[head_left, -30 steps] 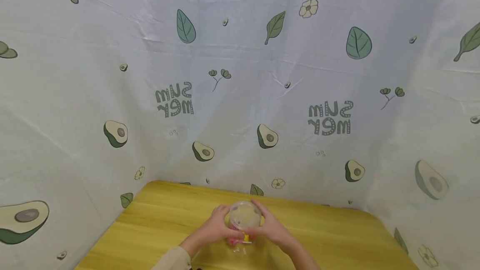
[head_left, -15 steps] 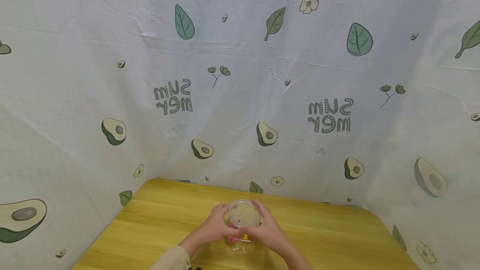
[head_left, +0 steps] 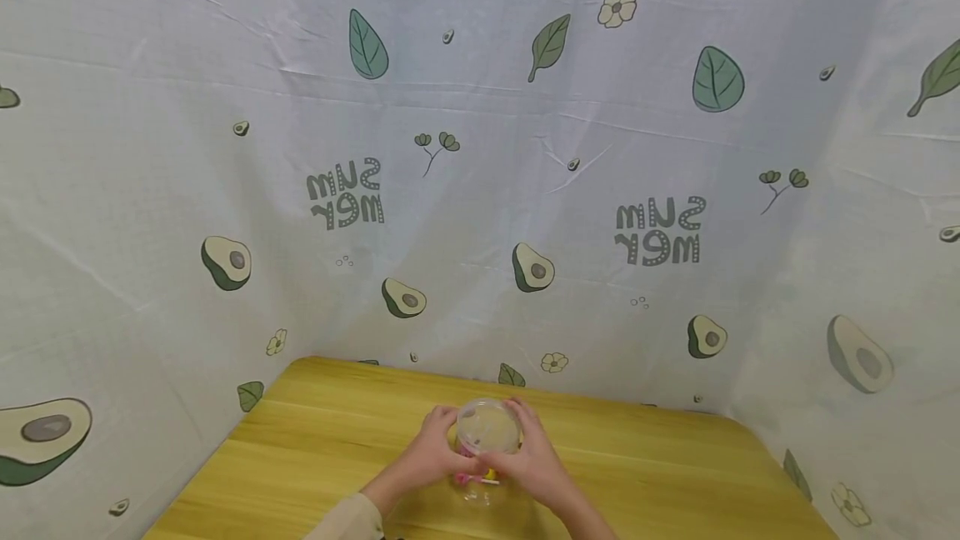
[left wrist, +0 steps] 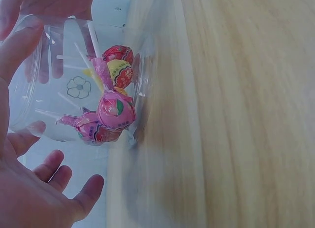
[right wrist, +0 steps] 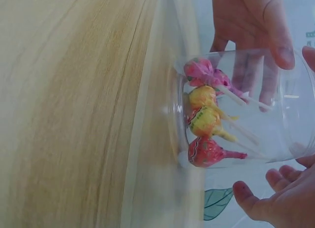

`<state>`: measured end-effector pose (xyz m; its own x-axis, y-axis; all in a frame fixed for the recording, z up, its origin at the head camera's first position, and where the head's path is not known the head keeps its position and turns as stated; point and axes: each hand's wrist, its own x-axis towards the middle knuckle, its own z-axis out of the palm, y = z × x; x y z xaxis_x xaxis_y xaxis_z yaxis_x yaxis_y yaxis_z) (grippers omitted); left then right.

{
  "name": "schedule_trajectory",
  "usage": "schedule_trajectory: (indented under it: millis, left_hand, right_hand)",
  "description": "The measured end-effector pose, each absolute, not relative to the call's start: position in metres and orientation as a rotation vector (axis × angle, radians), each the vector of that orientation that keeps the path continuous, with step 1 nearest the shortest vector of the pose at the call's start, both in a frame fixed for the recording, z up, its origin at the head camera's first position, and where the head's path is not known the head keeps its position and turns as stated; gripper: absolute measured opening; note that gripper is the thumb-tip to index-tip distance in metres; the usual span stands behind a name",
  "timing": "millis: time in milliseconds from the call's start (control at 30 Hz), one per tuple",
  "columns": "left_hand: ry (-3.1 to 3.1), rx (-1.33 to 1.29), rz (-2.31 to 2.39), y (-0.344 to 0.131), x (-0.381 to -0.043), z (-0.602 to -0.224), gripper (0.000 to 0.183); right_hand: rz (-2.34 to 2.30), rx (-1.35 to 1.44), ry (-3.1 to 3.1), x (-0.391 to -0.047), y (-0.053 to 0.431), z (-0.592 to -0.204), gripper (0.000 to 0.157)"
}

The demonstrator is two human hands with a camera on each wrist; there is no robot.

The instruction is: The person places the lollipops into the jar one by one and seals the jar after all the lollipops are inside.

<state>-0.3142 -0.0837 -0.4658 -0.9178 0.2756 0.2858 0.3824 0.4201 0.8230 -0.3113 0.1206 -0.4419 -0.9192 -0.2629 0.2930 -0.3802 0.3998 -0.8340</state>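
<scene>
A clear plastic jar (head_left: 477, 493) stands upright on the wooden table, between both hands. Its round top (head_left: 487, 427) looks like a translucent lid. Inside, at the bottom, lie several wrapped lollipops (left wrist: 116, 110) in pink, red and yellow, their white sticks pointing up. My left hand (head_left: 438, 450) grips the jar's upper part from the left, thumb on the near side. From the right, my right hand (head_left: 537, 458) holds the same upper part, the two thumbs almost meeting in front. In the right wrist view, the lower fingers (right wrist: 245, 195) of my right hand stay off the jar wall.
The yellow wooden table (head_left: 645, 473) spreads out on both sides of the jar. Behind and beside it hangs a white cloth (head_left: 465, 223) printed with avocados, leaves and flowers, reaching down to the table's edges.
The head view has tilted slightly down. Both hands keep their hold around the jar's top, and the right forearm has shifted a little to the left. The jar stays in place.
</scene>
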Motion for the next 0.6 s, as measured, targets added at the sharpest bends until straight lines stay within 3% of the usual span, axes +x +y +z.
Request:
schedule_trajectory:
  millis: [600]
  left_hand:
    - [-2.598, -0.611, -1.489, -0.086, -0.3107, -0.4661, 0.083]
  right_hand:
    - [1.472, 0.549, -2.597, -0.3109, 0.1213, -0.4443, 0.098]
